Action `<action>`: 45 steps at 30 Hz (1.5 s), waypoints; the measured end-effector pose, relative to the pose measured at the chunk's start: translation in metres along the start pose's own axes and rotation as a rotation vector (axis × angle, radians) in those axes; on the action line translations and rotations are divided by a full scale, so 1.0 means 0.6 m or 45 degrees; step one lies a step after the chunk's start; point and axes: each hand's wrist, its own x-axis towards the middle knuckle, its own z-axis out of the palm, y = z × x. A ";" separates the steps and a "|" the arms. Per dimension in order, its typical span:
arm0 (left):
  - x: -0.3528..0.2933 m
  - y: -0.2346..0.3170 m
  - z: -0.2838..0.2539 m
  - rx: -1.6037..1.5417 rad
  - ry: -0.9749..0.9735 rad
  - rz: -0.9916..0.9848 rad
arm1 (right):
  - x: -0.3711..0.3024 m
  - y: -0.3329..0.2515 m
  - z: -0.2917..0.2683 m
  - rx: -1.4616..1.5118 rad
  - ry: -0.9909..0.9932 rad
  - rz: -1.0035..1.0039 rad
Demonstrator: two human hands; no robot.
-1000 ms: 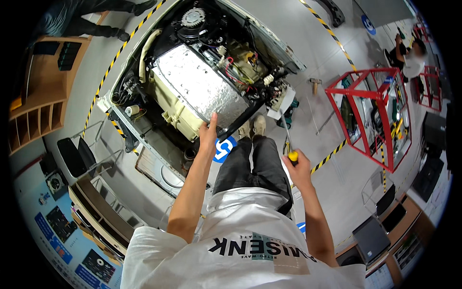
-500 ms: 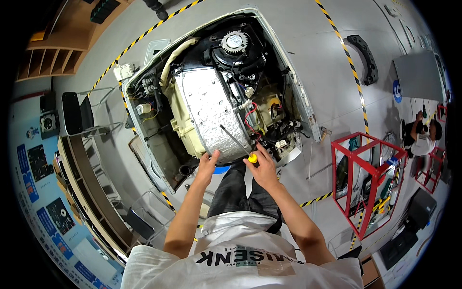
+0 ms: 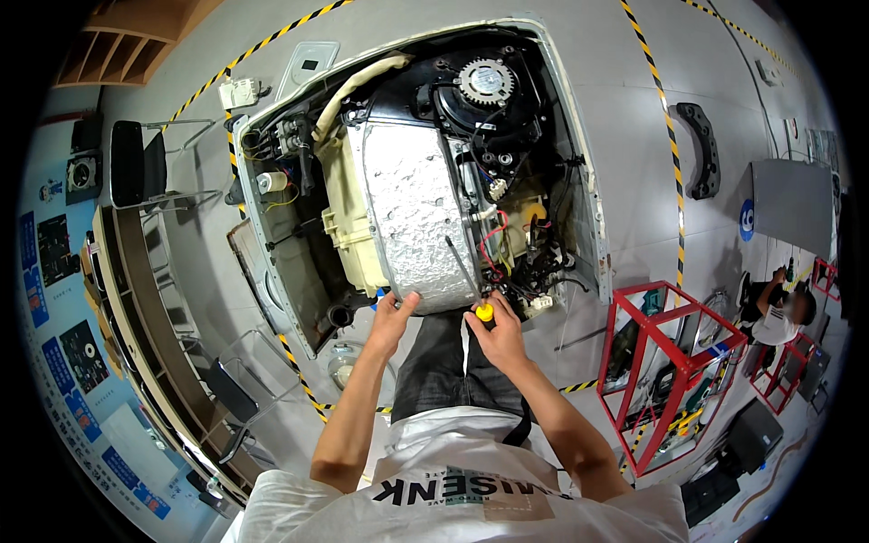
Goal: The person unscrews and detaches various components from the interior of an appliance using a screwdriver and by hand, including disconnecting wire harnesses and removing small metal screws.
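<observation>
- Your left hand [image 3: 393,319] bends up to the near edge of the silver cover [image 3: 416,208], thumb against it; whether it's clamped, you can't tell.
- Your right hand [image 3: 499,331], at the cover's near right corner, is closed round the yellow-handled screwdriver [image 3: 486,312], whose shaft slants over the cover.
- Right of the cover stands the casing wall [image 3: 587,181], with open floor [image 3: 634,199] beyond.

Floored in pale-grey tiles [image 3: 620,81], marked off with yellow-and-black striped tape [image 3: 678,181]. Lined at left by a light-blue wall panel [image 3: 69,303], a long brown wooden cabinet [image 3: 149,337] and black metal-framed chairs [image 3: 155,165]; shelved at far left in tan wooden cubbyholes [image 3: 109,56]. Furnished at right with a red, box-shaped metal frame [image 3: 685,365].
</observation>
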 end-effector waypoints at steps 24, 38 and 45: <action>0.255 0.412 -0.107 1.121 0.687 1.381 | -0.022 -0.107 -0.005 -0.358 0.109 0.017; 0.399 0.458 -0.126 1.755 0.331 1.117 | -0.005 -0.144 0.017 -0.508 0.118 -0.062; 0.390 0.458 -0.126 1.692 0.408 1.216 | 0.004 -0.162 0.023 -0.535 0.097 -0.091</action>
